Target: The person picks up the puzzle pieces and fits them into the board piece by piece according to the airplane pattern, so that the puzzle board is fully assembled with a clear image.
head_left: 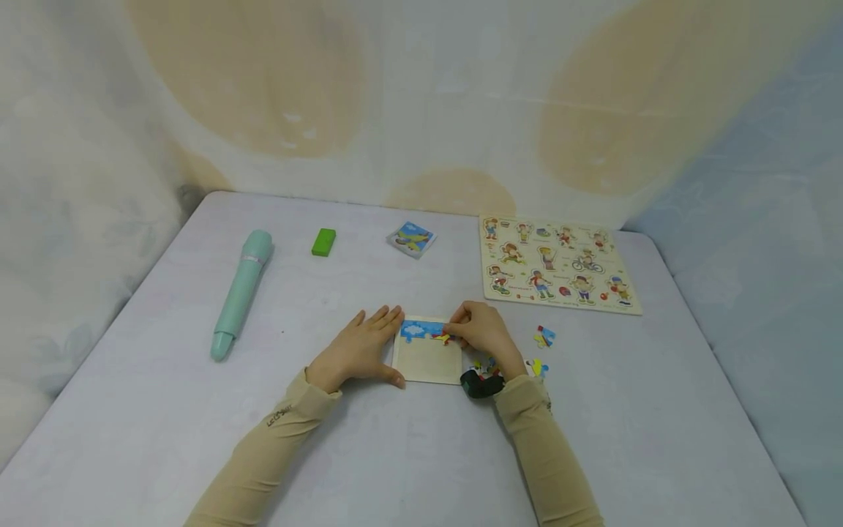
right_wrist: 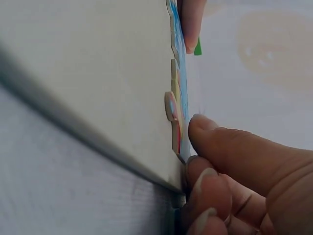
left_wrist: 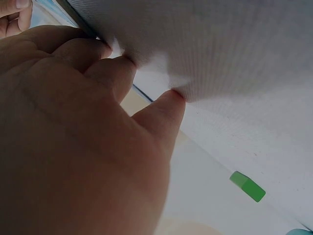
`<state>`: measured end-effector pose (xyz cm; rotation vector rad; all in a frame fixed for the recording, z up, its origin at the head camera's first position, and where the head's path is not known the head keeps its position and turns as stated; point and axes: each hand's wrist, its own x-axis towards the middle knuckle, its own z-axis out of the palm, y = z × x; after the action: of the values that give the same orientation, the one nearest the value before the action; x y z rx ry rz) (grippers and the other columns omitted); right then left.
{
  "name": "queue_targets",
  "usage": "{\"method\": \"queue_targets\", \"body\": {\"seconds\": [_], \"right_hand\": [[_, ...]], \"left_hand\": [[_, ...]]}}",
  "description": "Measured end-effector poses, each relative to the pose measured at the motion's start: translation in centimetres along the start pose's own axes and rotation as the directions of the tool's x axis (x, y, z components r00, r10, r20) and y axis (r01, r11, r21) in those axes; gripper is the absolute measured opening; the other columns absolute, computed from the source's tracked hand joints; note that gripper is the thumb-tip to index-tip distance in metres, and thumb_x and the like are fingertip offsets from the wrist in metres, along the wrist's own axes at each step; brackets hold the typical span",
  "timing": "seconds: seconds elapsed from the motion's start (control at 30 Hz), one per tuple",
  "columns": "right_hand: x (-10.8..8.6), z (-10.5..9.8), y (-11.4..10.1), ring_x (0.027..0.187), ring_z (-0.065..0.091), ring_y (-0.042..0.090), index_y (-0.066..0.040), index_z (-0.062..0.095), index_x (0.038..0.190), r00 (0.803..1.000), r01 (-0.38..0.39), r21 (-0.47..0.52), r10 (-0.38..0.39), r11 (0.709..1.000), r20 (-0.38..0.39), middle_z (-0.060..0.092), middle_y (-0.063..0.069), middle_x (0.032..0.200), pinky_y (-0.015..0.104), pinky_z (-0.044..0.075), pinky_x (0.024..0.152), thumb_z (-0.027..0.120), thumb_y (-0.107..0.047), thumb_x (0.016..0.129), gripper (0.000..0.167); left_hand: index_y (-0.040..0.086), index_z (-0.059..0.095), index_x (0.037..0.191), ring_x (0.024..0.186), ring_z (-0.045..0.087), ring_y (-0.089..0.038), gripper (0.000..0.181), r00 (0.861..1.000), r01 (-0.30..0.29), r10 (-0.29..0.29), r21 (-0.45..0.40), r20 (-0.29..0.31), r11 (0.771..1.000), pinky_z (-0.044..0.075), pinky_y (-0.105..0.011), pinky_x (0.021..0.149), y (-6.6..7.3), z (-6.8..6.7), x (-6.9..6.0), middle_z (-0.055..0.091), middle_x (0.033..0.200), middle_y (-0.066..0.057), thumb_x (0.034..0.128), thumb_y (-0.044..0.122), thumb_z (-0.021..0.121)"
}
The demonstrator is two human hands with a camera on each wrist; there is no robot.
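A small, pale wooden puzzle board (head_left: 428, 364) lies in front of me, a row of joined blue-sky pieces (head_left: 416, 329) along its far edge. My left hand (head_left: 361, 350) rests spread at its left edge, with the thumb at the near corner and the fingertips at the far one. At the far right corner, the curled thumb and fingers of my right hand (head_left: 482, 331) pinch the end of a puzzle piece (right_wrist: 176, 110) with yellow and red on it. That grip partly hides the piece. Loose pieces (head_left: 484, 368) lie beneath the right wrist.
More loose pieces (head_left: 544, 337) lie right of the board. Farther back is a large picture board (head_left: 556, 262) of cartoon children. A small picture packet (head_left: 412, 239), a green block (head_left: 323, 242) and a mint-green tube (head_left: 242, 294) stand back and left on the white table.
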<state>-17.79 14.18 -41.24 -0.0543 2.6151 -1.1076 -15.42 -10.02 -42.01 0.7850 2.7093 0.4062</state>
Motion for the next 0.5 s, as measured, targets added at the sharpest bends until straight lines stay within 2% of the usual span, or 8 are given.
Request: {"method": "queue_targets", "body": {"seconds": [0.13,0.37,0.5], "right_hand": [[0.1,-0.2,0.4,0.053,0.058,0.011,-0.006,0.064,0.090,1.000,0.005,0.043,-0.005,0.999,0.008,0.064,0.003,0.069,0.023,0.049,0.052,0.071,-0.025,0.089,0.020],[0.3,-0.8,2.6,0.055,0.057,0.010,0.000,0.062,0.095,1.000,-0.022,0.221,0.017,0.975,0.025,0.060,0.001,0.068,0.022,0.050,0.054,0.062,-0.024,0.095,0.024],[0.2,-1.7,3.5,0.055,0.052,0.008,0.001,0.062,0.100,1.000,-0.021,0.249,0.016,0.968,0.021,0.058,-0.002,0.067,0.020,0.045,0.051,0.058,-0.024,0.098,0.026]], "left_hand": [[0.006,0.022,0.154,0.151,0.016,-0.030,0.118,1.000,0.004,-0.004,-0.004,-0.004,1.000,0.013,-0.057,0.121,0.1,-0.1,0.0,0.020,0.162,-0.009,0.0659,0.061,0.080],[0.007,0.022,0.154,0.151,0.016,-0.029,0.118,1.000,-0.007,0.007,-0.014,-0.005,1.000,0.012,-0.057,0.121,0.1,0.0,0.0,0.019,0.162,-0.008,0.0662,0.061,0.079],[0.007,0.023,0.154,0.151,0.016,-0.029,0.118,1.000,-0.004,0.004,-0.009,-0.011,1.000,0.012,-0.056,0.121,0.1,-0.1,-0.1,0.019,0.162,-0.008,0.0663,0.061,0.079]]}}
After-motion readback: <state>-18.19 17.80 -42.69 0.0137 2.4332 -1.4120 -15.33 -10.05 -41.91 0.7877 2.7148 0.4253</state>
